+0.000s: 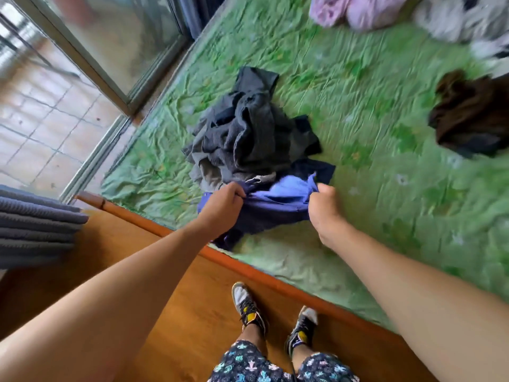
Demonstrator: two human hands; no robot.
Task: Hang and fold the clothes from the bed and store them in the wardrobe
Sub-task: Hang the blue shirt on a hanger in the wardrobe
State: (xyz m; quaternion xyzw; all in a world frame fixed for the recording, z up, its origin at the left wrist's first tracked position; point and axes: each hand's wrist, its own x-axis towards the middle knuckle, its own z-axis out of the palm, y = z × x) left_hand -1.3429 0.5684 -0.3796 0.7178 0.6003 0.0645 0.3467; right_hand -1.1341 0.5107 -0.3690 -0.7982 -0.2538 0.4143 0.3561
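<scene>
A blue garment (275, 205) lies crumpled at the near edge of the bed, over the green sheet (371, 128). My left hand (223, 208) grips its left side with curled fingers. My right hand (323, 208) grips its right side, thumb side up. Just beyond the blue garment sits a heap of dark grey clothes (248, 133) with a navy piece under it.
A brown garment (473, 117) lies at the right of the bed, a pink one (355, 9) and a grey-white one (462, 17) at the far end. The wooden bed frame (248, 263) runs along the near edge. A glass sliding door (91, 45) and grey curtain (35, 227) stand left.
</scene>
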